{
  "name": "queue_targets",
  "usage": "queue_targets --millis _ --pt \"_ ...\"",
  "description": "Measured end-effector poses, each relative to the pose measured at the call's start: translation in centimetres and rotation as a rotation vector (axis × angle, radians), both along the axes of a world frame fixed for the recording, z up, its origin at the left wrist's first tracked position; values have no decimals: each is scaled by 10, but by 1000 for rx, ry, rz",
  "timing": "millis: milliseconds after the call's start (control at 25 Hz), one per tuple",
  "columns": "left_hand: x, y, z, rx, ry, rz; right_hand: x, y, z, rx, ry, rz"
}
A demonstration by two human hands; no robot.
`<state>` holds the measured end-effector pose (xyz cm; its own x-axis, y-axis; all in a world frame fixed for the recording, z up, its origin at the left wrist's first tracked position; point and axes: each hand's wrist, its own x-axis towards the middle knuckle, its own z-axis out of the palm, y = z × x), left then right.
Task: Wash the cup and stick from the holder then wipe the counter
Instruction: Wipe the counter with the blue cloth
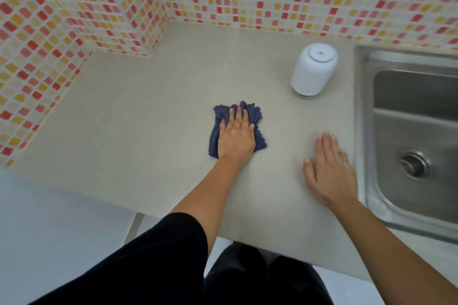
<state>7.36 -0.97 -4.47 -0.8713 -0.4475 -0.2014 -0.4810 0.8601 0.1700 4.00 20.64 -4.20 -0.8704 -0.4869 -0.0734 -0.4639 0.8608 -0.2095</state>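
1 blue cloth (257, 115) under flat L hand (236, 137); flat R hand (329, 171) on counter (148, 119)

Pale beige counter (138, 111), tucked into a tiled corner

So it's a plain, matte, light stone-looking top, with the wall stepping out on the left so the back edge makes a notch. A steel sink (366, 131) is set into it on the right. Sitting right on the surface: a crumpled dark blue cloth (220, 114) about mid-counter with the left hand (236, 138) flat on top of it, a white rounded container (313, 72) upright further back near the sink rim, and the right hand (329, 171) palm down on bare counter just beside the sink, well apart from the cloth.
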Motion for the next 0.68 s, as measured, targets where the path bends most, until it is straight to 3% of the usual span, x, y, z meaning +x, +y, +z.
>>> queue_targets --millis 160,320,520,680 --pt "-40 45 -1 -13 13 -117 -7 58 -1 37 -19 -120" --pt "-49 92 -4 25 56 -338 -3 86 -7 36 -95 -100" --pt "47 112 -7 4 87 -762 -3 88 -10 -27 -134 -101" --pt "102 45 -7 -74 190 -752 -3 86 -11 -65 -147 -116"
